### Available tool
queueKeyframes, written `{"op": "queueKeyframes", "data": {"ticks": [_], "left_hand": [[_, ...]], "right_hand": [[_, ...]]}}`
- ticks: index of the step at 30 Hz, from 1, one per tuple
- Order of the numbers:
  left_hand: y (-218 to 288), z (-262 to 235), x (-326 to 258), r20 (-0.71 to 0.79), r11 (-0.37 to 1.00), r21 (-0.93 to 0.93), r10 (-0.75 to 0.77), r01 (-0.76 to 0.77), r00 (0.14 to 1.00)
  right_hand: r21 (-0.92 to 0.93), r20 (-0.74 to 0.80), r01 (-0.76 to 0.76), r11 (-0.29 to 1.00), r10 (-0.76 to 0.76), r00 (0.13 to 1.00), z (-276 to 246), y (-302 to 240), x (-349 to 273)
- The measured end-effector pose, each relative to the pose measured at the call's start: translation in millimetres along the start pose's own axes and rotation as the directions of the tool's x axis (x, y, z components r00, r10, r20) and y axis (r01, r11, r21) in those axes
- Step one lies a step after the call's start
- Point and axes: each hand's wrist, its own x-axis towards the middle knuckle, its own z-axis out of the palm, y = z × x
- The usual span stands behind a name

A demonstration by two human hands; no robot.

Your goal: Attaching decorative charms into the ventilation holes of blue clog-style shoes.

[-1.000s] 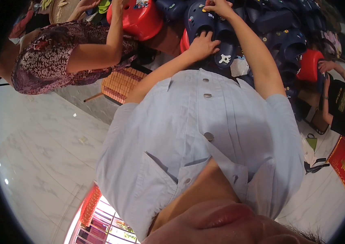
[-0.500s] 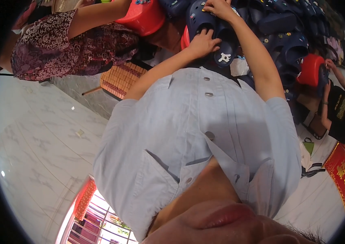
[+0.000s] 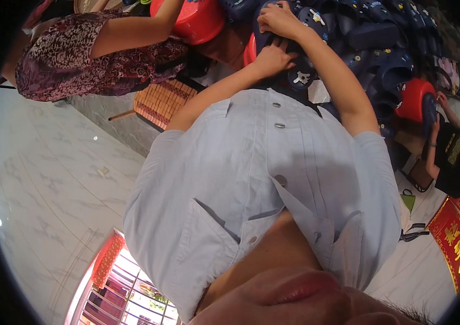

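A dark blue clog (image 3: 261, 39) is between my hands at the top of the view, partly covered by them. My left hand (image 3: 273, 58) grips its near end, with the fingertips hidden behind the shoe. Over its upper part bends my right hand (image 3: 280, 20), fingers closed on it; whether a small charm is pinched there I cannot make out. Just right of my left hand lies another dark blue clog (image 3: 300, 77) with a white figure-shaped charm. A clog with white and yellow charms (image 3: 314, 19) sits beside my right hand.
Many dark blue clogs (image 3: 373, 33) are heaped to the right. A red basin (image 3: 200, 26) stands at upper left by a person in a patterned garment (image 3: 59, 59). At right, another person (image 3: 454, 157) holds a clog near a red container (image 3: 414, 100). A woven-topped stool (image 3: 164, 102) is at left.
My right hand has shifted slightly left and down over the clog, which now looks more tilted and hidden. My left hand stays at its near end.
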Motion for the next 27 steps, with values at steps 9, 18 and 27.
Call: {"op": "queueKeyframes", "data": {"ticks": [9, 18, 27], "left_hand": [[-7, 9, 2, -0.019, 0.999, 0.034, 0.006, -0.005, 1.0], [-3, 4, 7, -0.026, 1.0, 0.009, -0.002, 0.002, 1.0], [-4, 8, 5, -0.044, 1.0, 0.015, 0.003, -0.002, 0.999]], "right_hand": [[0.051, 0.058, 0.139, 0.989, -0.142, 0.988, -40, 5, -14], [-0.165, -0.036, 0.242, 0.956, -0.251, 0.967, 2, 18, -15], [-0.27, -0.203, 0.348, 0.898, -0.407, 0.891, 9, 8, -11]]}}
